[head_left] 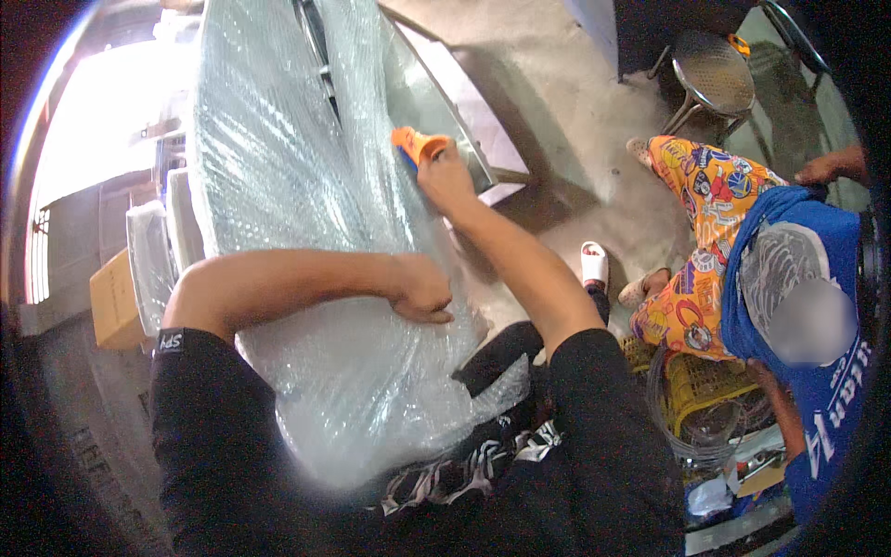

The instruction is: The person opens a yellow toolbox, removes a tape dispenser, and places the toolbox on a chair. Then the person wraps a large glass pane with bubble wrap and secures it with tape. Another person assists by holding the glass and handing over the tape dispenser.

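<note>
A long piece bundled in clear bubble wrap [288,176] runs up and away from my body. Through a gap in the wrap a dark strip shows near the far end. My left hand [422,290] is closed at the wrap's right side, its fingers curled down and gripping the plastic; the fingertips are partly hidden. Farther off, my right hand [447,184] is wrapped round an orange-and-blue tool that looks like a tape dispenser [422,147]. That tool rests close against the right edge of the wrap.
Beyond the wrap lies a pale-edged panel [464,102]. A person in patterned orange trousers [710,241] is at the right, beside a yellow crate [710,390] with coiled wire. A metal stool [713,74] stands behind. At the left is a cardboard box [116,302].
</note>
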`<state>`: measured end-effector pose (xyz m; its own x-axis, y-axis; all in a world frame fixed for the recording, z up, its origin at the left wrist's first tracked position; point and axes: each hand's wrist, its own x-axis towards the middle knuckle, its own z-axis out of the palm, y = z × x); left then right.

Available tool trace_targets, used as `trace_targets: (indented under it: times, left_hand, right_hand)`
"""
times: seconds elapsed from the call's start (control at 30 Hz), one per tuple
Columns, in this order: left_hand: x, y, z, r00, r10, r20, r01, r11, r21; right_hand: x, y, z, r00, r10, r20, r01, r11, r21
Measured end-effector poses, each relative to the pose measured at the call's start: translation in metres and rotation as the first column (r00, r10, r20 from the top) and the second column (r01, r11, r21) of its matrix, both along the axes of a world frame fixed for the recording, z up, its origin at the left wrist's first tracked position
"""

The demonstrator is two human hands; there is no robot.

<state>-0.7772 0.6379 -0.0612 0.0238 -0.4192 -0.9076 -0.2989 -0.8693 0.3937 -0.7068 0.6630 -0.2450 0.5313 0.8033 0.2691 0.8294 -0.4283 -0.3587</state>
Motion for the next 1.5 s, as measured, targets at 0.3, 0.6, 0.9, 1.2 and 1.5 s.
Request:
trace_targets:
  times: [0.3,0.6,0.9,1.2,1.5]
  left_hand:
    - [0.008,-0.004,0.002,0.992,0.096,0.077,-0.09,0.993,-0.079]
    - [0.025,-0.022,0.02,0.985,0.068,0.158,-0.072,0.997,0.019]
    - [0.018,-0.017,0.017,0.963,0.078,0.259,-0.083,0.997,0.007]
    - [0.073,0.054,0.047,0.964,-0.107,0.244,0.113,0.994,-0.009]
    - [0.032,0.083,-0.012,0.914,-0.038,0.403,0.1,0.986,-0.134]
  right_hand:
    - [-0.012,-0.187,0.037,0.017,0.282,-0.959,0.525,0.814,0.249]
    - [-0.134,-0.253,0.11,-0.413,0.134,-0.901,0.506,0.857,-0.104]
    - [-0.136,-0.241,0.141,-0.374,0.05,-0.926,0.345,0.935,-0.089]
    - [-0.158,-0.241,0.13,-0.303,0.132,-0.944,0.504,0.863,-0.042]
    - [-0.171,-0.218,0.113,-0.324,0.068,-0.944,0.467,0.879,-0.097]
